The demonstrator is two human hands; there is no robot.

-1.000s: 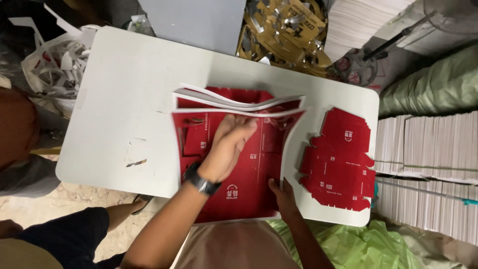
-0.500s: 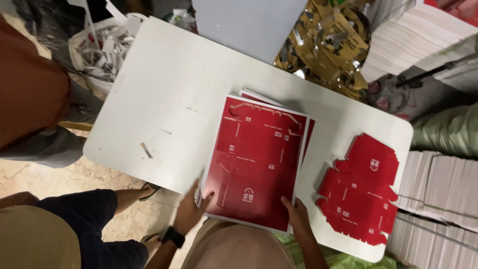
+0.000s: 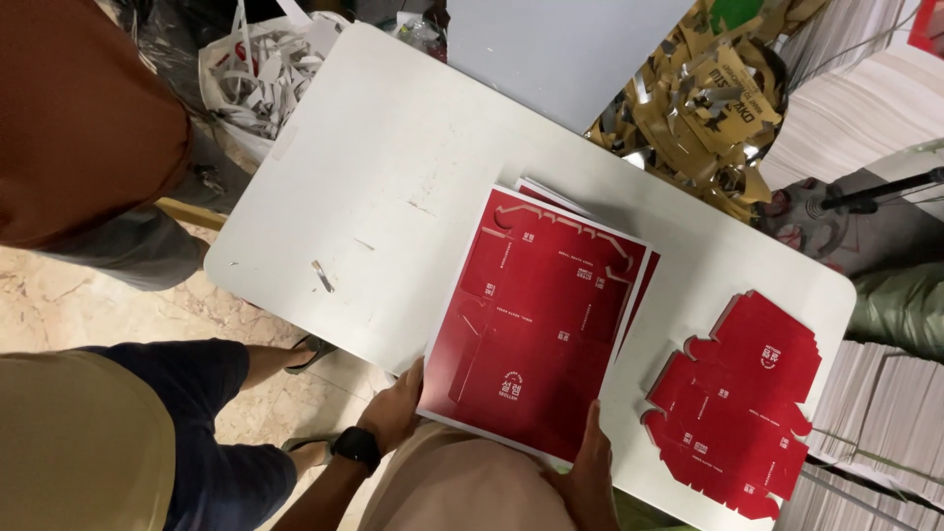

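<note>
A stack of red printed card sheets (image 3: 541, 315) with white borders lies on the white table (image 3: 393, 187), overhanging its near edge. My left hand (image 3: 393, 413), with a black watch on its wrist, grips the stack's near left corner. My right hand (image 3: 588, 462) holds the near right corner, thumb on top. A pile of die-cut red box blanks (image 3: 737, 398) lies to the right of the stack, untouched.
A bag of white paper scraps (image 3: 258, 74) stands beyond the table's far left. Brown card offcuts (image 3: 708, 108) are heaped at the back right. White sheet stacks (image 3: 885, 423) rise on the right. Two other people stand at the left: a brown top (image 3: 79, 118) and dark shorts (image 3: 187, 413).
My left hand left the top of the sheets and went to the near left corner. The curled sheets now lie flat and squared. The view swung left.
</note>
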